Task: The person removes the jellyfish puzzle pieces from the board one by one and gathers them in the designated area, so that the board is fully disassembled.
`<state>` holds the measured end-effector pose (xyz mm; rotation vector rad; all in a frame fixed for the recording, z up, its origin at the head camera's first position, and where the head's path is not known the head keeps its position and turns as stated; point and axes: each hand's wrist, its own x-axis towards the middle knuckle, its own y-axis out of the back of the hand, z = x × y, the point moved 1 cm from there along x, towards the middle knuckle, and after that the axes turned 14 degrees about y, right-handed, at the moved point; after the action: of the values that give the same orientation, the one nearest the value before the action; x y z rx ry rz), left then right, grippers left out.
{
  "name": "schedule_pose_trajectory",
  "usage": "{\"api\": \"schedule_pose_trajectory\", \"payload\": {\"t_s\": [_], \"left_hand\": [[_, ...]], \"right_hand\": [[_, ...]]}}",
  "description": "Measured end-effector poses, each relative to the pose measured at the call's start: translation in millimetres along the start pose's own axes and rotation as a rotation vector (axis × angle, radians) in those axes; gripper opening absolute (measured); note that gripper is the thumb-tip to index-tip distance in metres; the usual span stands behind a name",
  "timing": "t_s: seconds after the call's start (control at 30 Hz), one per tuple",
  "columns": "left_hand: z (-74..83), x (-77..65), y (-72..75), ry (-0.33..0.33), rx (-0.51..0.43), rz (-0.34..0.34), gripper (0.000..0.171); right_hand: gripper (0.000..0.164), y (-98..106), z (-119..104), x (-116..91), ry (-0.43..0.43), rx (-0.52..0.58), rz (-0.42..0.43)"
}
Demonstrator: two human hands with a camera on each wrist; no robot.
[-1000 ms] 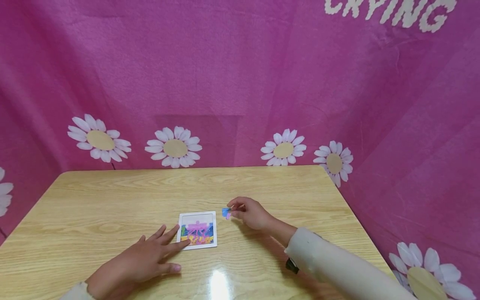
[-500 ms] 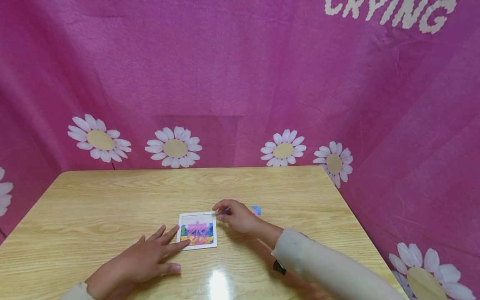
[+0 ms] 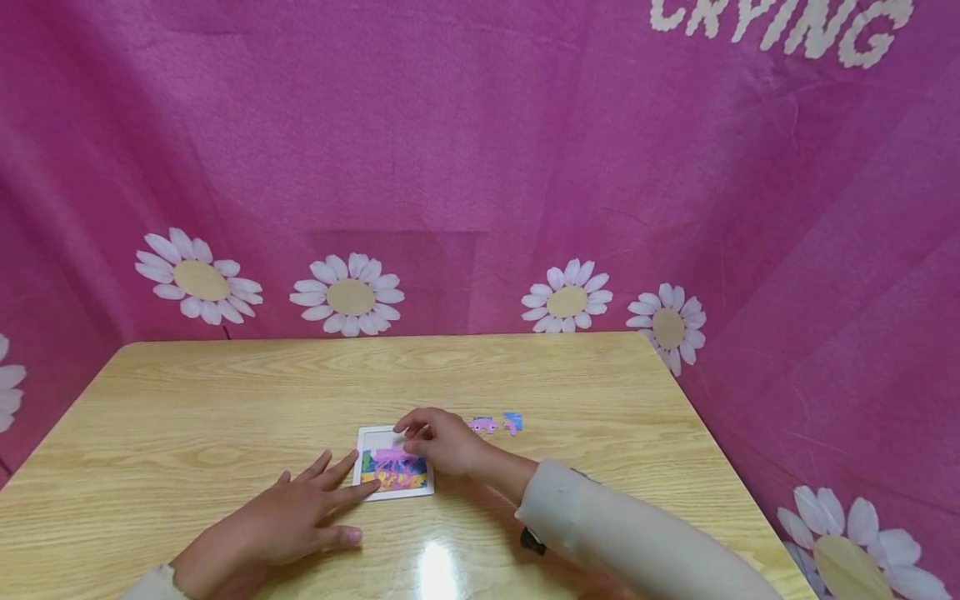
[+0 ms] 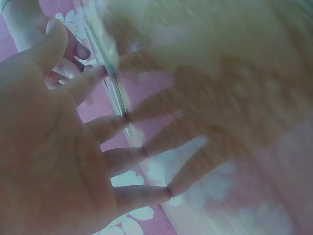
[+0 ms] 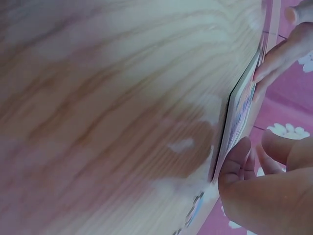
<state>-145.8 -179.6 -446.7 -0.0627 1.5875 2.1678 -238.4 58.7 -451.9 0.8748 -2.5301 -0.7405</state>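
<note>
A small square jigsaw puzzle in a white frame [image 3: 408, 496] lies on the table, its lower part filled with a pink jellyfish picture [image 3: 392, 472] and its upper strip pale. My left hand [image 3: 300, 507] is spread, fingertips touching the frame's left side and lower edge; the left wrist view shows its straight fingers [image 4: 124, 159] on the tabletop. Over the frame's upper right, my right hand [image 3: 444, 443] pinches a puzzle piece, now mostly hidden by the curled fingers. The right wrist view has the fingers [image 5: 236, 159] right at the frame's near edge.
Right of the frame lie two loose puzzle pieces, a pink one with eyes [image 3: 483, 425] and a blue and pink one [image 3: 513, 422]. The wooden table [image 3: 225, 392] ends at a pink curtain [image 3: 420, 167] printed with daisies.
My right hand has carried the piece left, from beside the frame to above its upper right part, uncovering the two loose pieces. The left hand stays put.
</note>
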Motion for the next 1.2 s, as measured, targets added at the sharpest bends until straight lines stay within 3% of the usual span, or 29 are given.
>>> {"api": "schedule_pose_trajectory", "payload": {"t_s": [0.5, 1.2], "left_hand": [[-0.8, 0.7, -0.8, -0.005, -0.007, -0.011, 0.068], [-0.9, -1.4, -0.4, -0.025, -0.016, -0.005, 0.068]], "right_hand": [[0.022, -22.4, -11.2, 5.4, -0.045, -0.044, -0.037], [0.020, -30.2, -11.2, 10.5, -0.022, -0.236, -0.070]]}}
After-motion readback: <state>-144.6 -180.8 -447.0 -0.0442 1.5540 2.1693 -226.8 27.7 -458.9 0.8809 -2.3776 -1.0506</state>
